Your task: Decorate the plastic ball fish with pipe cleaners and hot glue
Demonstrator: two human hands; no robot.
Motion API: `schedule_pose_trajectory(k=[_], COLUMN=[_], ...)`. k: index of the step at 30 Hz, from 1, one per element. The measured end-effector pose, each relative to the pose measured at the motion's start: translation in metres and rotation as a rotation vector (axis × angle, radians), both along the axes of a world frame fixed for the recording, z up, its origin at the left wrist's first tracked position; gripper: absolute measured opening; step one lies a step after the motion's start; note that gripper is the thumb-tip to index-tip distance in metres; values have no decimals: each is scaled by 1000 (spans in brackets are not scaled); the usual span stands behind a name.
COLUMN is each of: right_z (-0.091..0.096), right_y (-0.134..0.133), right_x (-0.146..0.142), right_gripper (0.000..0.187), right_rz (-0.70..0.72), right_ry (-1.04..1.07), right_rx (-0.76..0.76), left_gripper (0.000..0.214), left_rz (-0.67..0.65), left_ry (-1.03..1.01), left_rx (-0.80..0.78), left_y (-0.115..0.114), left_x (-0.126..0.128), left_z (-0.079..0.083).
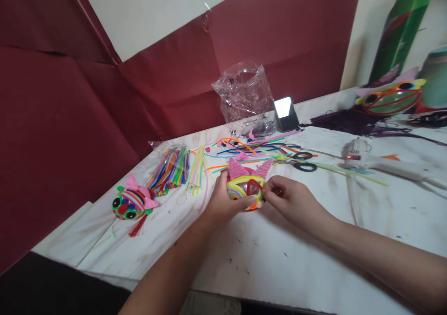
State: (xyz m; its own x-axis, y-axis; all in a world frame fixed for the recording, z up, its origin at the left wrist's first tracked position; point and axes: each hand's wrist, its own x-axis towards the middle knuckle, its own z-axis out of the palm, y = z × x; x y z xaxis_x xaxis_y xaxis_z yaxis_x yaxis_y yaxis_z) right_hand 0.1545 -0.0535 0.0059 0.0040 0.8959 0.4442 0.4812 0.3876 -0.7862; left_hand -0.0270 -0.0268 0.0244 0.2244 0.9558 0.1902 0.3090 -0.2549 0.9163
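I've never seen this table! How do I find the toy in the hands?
Start at the white table, in front of the dark red sheet. Near its middle, the left hand grips a round toy with pink ears. Unlike the red-tasselled toy further left, this one is held and has bright yellow bands.

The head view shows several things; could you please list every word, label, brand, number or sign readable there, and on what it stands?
No text can be read.
Clear plastic bag: small dark marks, possibly print, too blurred to read.
Tall green object: nothing legible.
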Motion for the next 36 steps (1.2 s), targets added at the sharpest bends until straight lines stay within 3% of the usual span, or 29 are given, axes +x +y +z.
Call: schedule_pose_trajectory(k=[9,24,36], right_z=[0,-4,-3], right_y=[-1,-7,-11], right_x=[0,-5,-3], right_gripper=[16,12,29], right_rz=[6,35,9], right_ry=[-11,122,1], right_rx=[-4,-50,56], left_gripper=[58,58,60], left_rz=[5,68,66], left_ry=[35,31,-15], left_rx=[34,9,31], left_y=[-1,-3,-4], left_x=[3,9,9], left_z=[4,-2,-4])
